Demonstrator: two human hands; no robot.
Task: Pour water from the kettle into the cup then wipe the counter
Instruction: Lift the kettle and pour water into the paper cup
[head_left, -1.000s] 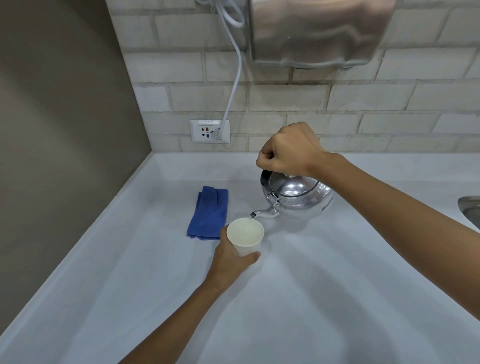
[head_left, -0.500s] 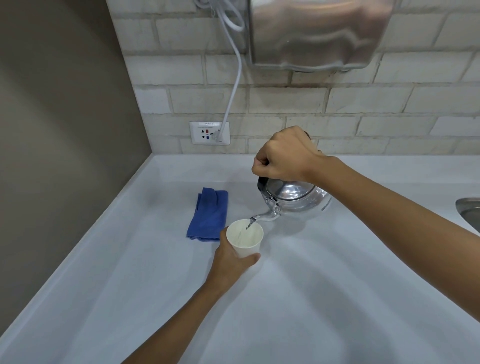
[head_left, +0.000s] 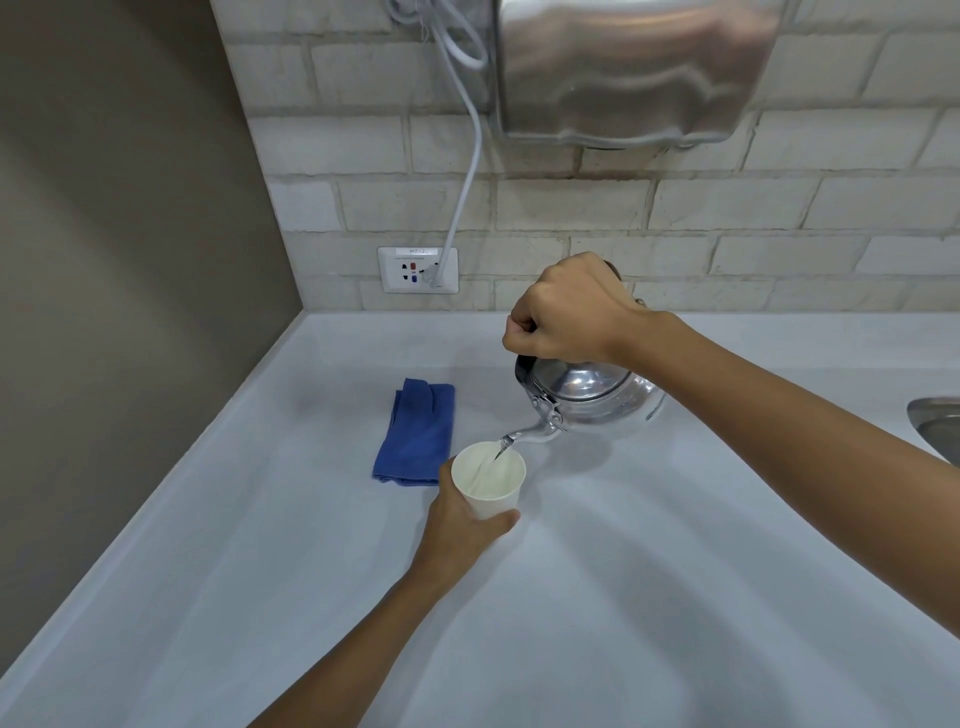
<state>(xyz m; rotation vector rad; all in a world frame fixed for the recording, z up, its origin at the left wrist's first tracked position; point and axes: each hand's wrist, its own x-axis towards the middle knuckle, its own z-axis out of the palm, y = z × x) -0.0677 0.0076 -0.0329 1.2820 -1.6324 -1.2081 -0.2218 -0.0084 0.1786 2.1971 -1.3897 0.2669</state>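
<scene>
Two hands share the work in the single head view. The right hand (head_left: 566, 312) is fisted over the handle of the steel kettle (head_left: 592, 397), tipping it so the spout (head_left: 524, 434) hangs just over the rim of the paper cup (head_left: 488, 475); a thin stream of water (head_left: 485, 465) runs into it. The left hand (head_left: 462, 519) is wrapped around the cup's lower wall, probably to steady a light cup against the falling water and keep its mouth under the spout. Both sit about midway along the white surface (head_left: 649, 597), nearer its back edge than its front. A folded blue cloth (head_left: 415, 436) lies flat just beside the cup on the side toward the left edge, within easy reach for the wiping that comes after.

The kettle's handle is covered by the fist. How full the cup is cannot be read against its pale inside. Whether the cup's base rests on the surface is hidden by the fingers. No spill is clear on the glossy top. A sink rim (head_left: 935, 426) is cut off at the right edge.
</scene>
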